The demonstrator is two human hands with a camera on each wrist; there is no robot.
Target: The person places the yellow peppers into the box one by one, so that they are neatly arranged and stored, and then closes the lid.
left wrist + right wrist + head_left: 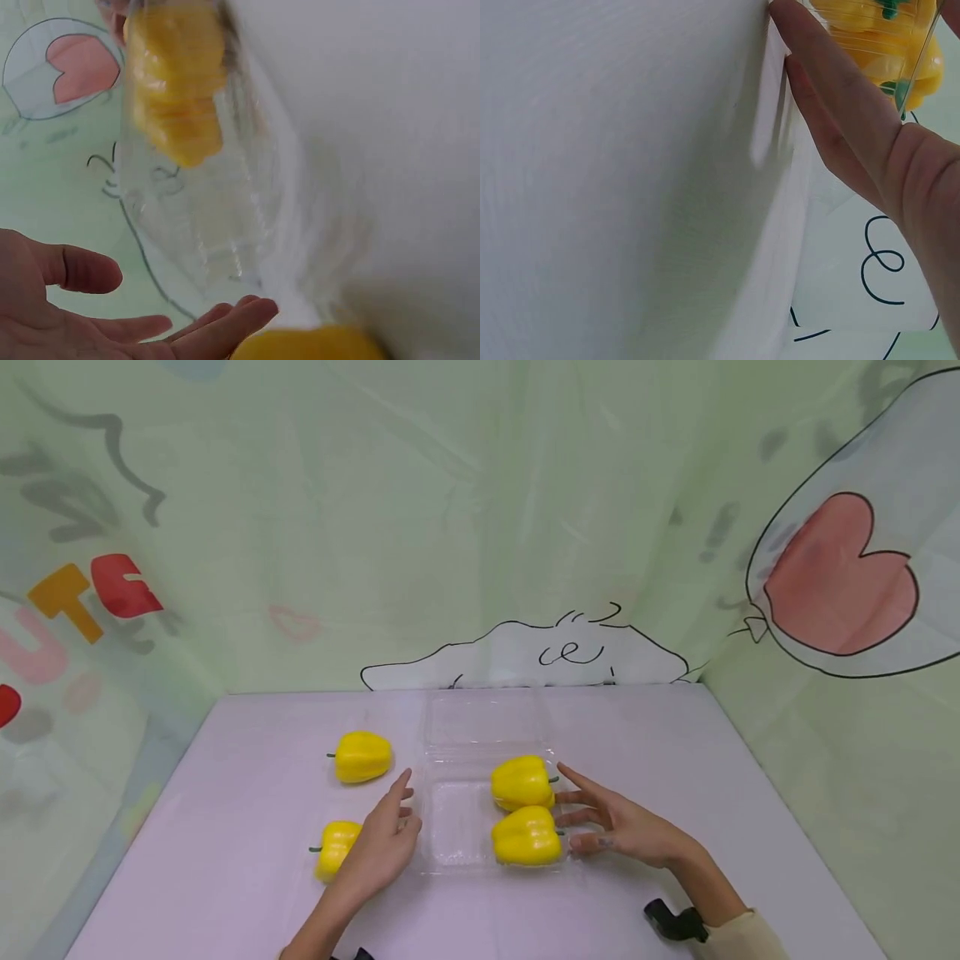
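Note:
A clear plastic clamshell box point(459, 822) lies open on the table, its lid point(483, 722) folded back toward the wall. Two yellow bell peppers, one behind point(520, 782) and one in front point(527, 837), sit side by side in its right half, stems facing right. My right hand point(630, 827) is at the box's right side, fingers extended along the wall. Between the box and the loose peppers is my left hand point(384, 839), fingers extended and holding nothing. It partly covers a yellow bell pepper point(333, 847) on the table; another yellow pepper point(363, 757) lies farther back.
The pale table point(247, 777) meets a printed green fabric backdrop point(337, 527) at the back and sides. Black wrist straps show on both arms, the right one point(675, 921) beside a cream sleeve point(746, 937).

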